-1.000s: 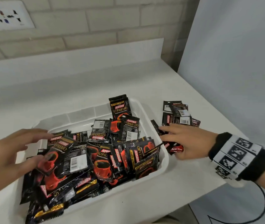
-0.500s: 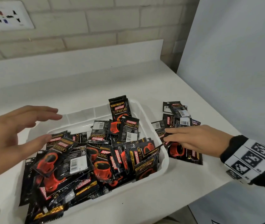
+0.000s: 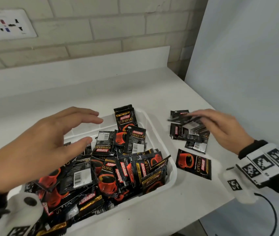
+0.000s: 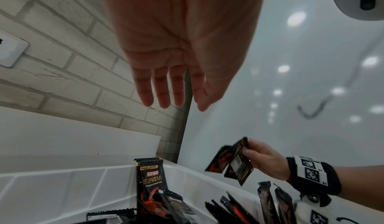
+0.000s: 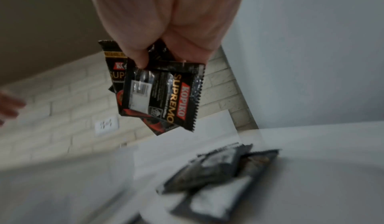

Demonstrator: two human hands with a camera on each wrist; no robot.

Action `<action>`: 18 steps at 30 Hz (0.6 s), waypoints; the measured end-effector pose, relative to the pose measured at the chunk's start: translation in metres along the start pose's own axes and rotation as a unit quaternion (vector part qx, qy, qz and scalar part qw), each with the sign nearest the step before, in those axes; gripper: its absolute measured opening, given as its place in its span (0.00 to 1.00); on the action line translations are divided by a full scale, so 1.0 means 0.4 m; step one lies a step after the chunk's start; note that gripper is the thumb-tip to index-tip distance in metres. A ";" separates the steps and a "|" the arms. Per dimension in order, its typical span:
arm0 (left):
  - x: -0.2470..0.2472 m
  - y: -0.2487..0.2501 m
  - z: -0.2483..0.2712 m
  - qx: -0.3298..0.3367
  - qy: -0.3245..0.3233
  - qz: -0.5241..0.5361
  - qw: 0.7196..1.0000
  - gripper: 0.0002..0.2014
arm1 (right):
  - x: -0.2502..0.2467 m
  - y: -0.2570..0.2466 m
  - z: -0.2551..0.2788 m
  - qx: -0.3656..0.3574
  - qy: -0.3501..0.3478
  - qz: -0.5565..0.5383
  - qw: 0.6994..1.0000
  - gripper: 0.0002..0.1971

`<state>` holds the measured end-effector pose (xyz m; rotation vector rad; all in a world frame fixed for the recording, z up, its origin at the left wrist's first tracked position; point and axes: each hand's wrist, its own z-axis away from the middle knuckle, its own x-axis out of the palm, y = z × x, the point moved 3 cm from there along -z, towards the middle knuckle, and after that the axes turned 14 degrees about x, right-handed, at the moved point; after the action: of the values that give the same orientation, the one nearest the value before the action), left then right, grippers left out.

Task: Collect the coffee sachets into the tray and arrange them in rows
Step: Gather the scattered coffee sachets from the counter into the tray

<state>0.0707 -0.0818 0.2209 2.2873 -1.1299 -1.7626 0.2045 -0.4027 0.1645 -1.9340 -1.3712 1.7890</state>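
A white tray point(image 3: 172, 160) on the counter holds a loose heap of black and red coffee sachets point(image 3: 111, 167). My left hand point(image 3: 50, 138) hovers above the tray's left half, fingers straight and empty; the left wrist view shows its bare palm point(image 4: 178, 50). To the right of the tray my right hand point(image 3: 218, 126) pinches a few sachets point(image 5: 162, 94) and holds them above the counter. Under it lie several more sachets point(image 3: 186, 135), and a single sachet point(image 3: 194, 163) lies face up beside the tray's right rim.
The white counter point(image 3: 152, 92) ends at a front edge close to the tray. A brick wall with a socket plate point(image 3: 9, 24) runs behind, and a pale panel point(image 3: 247, 53) closes the right side. Marker bands sit on both wrists.
My right hand moved back from beside the tray to the sachets on the counter and lifted a few. My left hand rose off the heap and spread above the tray.
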 end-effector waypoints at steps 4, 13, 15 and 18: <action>0.003 0.021 -0.031 -0.022 0.035 0.072 0.997 0.22 | -0.045 -0.070 -0.021 0.051 0.060 -0.171 0.982 0.30; 0.031 0.060 -0.077 -0.043 0.015 0.279 0.959 0.21 | 0.115 -0.294 -0.040 0.070 -0.206 -0.345 0.913 0.11; 0.015 0.039 -0.060 -0.059 0.034 0.285 0.956 0.20 | 0.146 -0.303 -0.047 0.089 -0.227 -0.335 0.910 0.12; -0.016 -0.024 -0.012 -0.124 0.098 0.293 0.943 0.25 | 0.180 -0.315 -0.053 0.107 -0.252 -0.299 0.914 0.16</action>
<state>0.0792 -0.0729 0.2235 1.6939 -1.2840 -1.3257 0.1501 -0.2721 0.2034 -0.8213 -1.5897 2.0440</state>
